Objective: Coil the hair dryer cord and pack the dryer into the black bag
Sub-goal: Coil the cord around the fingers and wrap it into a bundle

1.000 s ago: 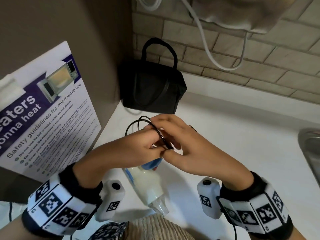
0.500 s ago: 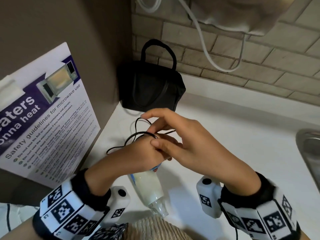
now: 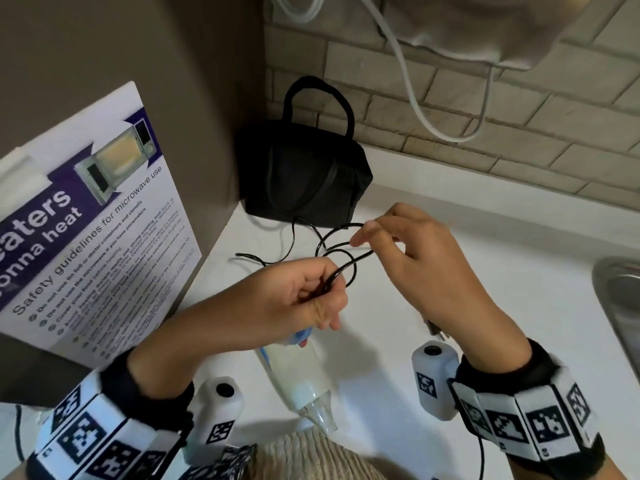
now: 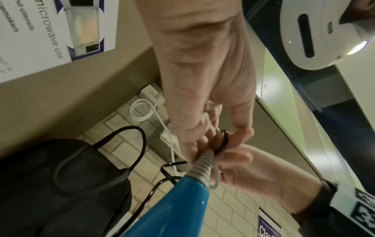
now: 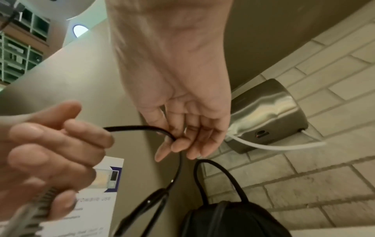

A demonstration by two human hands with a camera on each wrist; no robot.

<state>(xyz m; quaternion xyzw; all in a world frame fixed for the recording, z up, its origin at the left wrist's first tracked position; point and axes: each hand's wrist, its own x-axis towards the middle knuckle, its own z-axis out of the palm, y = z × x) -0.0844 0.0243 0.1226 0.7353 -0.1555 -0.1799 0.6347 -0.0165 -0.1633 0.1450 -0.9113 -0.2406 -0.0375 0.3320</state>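
Since half a second ago the right hand [image 3: 412, 258] has drawn away from the left, pulling a fresh loop of cord [image 3: 341, 252] out between them. At the left, the left hand [image 3: 304, 296] grips the gathered loops in curled fingers above the hair dryer [image 3: 294, 372], which lies on the white counter [image 3: 485, 271]; the right hand pinches the cord between thumb and fingertips. Behind them the black bag [image 3: 304, 174] stands in the corner against the brick wall [image 3: 450, 98].

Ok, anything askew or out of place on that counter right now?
Only the cord: a loose tail trails uncoiled across the counter toward the black bag. Nothing spilled or damaged.
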